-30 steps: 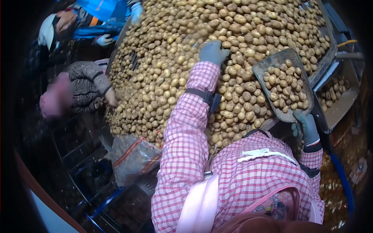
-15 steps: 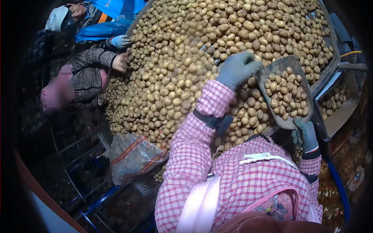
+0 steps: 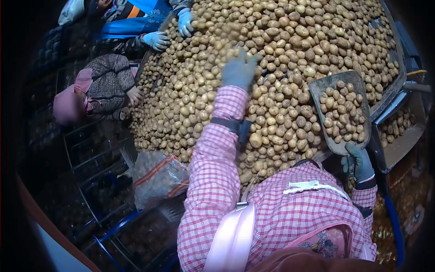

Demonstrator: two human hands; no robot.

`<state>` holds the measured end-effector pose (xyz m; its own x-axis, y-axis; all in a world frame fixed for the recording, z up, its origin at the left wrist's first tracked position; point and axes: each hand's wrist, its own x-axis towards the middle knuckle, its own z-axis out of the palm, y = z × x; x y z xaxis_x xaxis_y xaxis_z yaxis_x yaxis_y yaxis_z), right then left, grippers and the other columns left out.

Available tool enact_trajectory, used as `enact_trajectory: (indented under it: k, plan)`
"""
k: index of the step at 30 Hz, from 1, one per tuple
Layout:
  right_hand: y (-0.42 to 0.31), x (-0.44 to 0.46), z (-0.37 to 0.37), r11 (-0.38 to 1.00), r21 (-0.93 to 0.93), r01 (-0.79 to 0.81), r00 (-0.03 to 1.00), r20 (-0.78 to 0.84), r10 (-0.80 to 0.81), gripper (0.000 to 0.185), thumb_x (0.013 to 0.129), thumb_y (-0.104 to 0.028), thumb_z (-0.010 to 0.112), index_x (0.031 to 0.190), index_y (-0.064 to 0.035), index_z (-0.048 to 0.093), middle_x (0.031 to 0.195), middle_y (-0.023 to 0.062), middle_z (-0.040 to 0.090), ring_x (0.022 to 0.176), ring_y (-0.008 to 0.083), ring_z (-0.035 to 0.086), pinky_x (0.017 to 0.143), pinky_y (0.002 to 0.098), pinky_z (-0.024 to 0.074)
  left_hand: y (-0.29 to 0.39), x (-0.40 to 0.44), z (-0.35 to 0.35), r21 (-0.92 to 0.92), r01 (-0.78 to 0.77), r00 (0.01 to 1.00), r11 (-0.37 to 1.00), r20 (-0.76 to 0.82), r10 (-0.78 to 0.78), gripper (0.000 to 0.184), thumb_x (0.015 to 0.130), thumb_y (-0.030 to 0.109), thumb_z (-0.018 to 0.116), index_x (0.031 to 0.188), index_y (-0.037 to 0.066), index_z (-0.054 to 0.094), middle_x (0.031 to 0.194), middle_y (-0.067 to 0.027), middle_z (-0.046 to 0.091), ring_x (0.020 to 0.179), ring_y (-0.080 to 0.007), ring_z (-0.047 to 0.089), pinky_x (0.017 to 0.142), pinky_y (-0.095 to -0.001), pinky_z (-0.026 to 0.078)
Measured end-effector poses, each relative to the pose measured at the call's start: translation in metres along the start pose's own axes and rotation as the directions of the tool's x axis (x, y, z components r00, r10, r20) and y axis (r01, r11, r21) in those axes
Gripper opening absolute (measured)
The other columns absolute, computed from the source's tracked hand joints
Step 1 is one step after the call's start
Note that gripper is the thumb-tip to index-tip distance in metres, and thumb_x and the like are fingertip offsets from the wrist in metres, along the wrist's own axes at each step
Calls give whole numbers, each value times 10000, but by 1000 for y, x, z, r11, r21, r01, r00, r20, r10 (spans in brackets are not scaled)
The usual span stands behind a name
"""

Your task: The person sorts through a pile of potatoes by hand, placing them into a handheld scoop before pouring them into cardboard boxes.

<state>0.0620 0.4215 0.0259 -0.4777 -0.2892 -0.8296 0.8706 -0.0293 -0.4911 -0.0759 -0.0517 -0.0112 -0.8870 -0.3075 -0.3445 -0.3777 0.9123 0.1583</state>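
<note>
My left hand [image 3: 239,71], in a grey-blue glove, reaches out over a large heap of potatoes [image 3: 199,97]. Its fingers are apart at the potatoes, and nothing shows in its grasp. My right hand [image 3: 361,163], gloved too, is closed at the near end of a metal scoop [image 3: 317,87]; the handle is mostly hidden by the hand. Many small potatoes [image 3: 343,111] lie in the scoop, which rests at the right side of the heap.
A metal bin [image 3: 399,153] with potatoes stands at the right. A filled mesh sack [image 3: 158,177] sits at the heap's lower left. Two co-workers at the left have hands at the heap, one in blue gloves [image 3: 156,41], the other in a knit jacket [image 3: 106,86].
My left hand has moved left and away from the scoop, its fingers now spread on the heap. My right hand keeps its hold. The blue-gloved co-worker's second hand has come into view.
</note>
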Motion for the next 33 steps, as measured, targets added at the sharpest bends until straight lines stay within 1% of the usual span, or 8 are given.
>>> enact_trajectory:
  k: [6, 9, 11, 12, 15, 22, 30, 33]
  plan:
    - [-2, 1, -3, 999, 33, 9, 1000, -18, -9, 298, 980, -283, 690, 1082, -5, 660, 655, 71, 674, 431, 150, 611, 373, 252, 483, 70, -49, 2, -252, -255, 965, 933, -10, 261, 611, 1025, 530, 530, 1524, 177, 514, 1474, -193, 578, 1290, -346, 607, 1097, -456, 474]
    - [-1, 2, 0, 999, 15, -29, 999, -42, 29, 295, 975, -296, 693, 1043, -11, 667, 624, 62, 663, 407, 150, 593, 359, 249, 459, 23, -4, -12, -413, -131, 988, 901, -131, 84, 483, 1029, 399, 585, 1474, 219, 535, 1299, -192, 693, 1175, -358, 682, 1045, -470, 524]
    - [-1, 3, -2, 999, -12, -30, 998, -50, 30, 297, 972, -309, 697, 1009, -15, 676, 612, 60, 658, 401, 148, 588, 356, 246, 447, 1, 28, -25, -213, -35, 979, 977, -202, -9, 343, 1029, 372, 572, 1345, 237, 577, 1190, -178, 736, 1045, -379, 727, 934, -488, 578]
    - [-2, 3, -2, 999, -20, -25, 999, -48, 24, 299, 972, -314, 698, 994, -16, 679, 611, 60, 658, 401, 147, 588, 355, 244, 442, 10, 34, -46, -82, 118, 987, 990, -98, -126, 413, 1029, 355, 568, 1430, 265, 533, 1209, -178, 728, 1090, -368, 714, 961, -468, 566]
    - [-5, 2, 1, 1000, -28, -11, 998, -66, 9, 306, 970, -325, 699, 956, -19, 688, 608, 60, 659, 401, 146, 587, 352, 238, 431, -17, 73, -22, 26, -30, 955, 999, -295, 36, 507, 1025, 356, 575, 1517, 286, 471, 1272, -179, 702, 1172, -351, 682, 1006, -452, 541]
    - [-6, 3, 1, 999, -33, -43, 996, -83, 40, 297, 969, -311, 698, 950, -15, 688, 612, 65, 663, 400, 148, 587, 354, 234, 427, 9, 74, -20, -274, 133, 975, 952, -134, -175, 740, 973, 191, 634, 1637, 154, 309, 1578, -170, 448, 1387, -351, 530, 1132, -464, 482]
    - [-2, 4, 2, 999, -28, 20, 996, -86, -23, 299, 972, -308, 695, 954, -9, 683, 603, 73, 653, 404, 148, 587, 350, 232, 415, 20, -12, -3, -344, -494, 867, 798, -137, 478, 488, 953, 241, 663, 1433, 172, 611, 1498, -159, 566, 1263, -261, 631, 1122, -383, 482]
    - [-9, 2, 6, 1000, -26, -10, 995, -96, 8, 300, 971, -306, 697, 964, -7, 681, 603, 74, 651, 404, 150, 587, 355, 233, 424, 1, 8, -27, -449, -77, 996, 890, -77, 47, 404, 950, 237, 651, 1342, 148, 694, 1346, -147, 678, 1202, -285, 665, 1088, -394, 499]
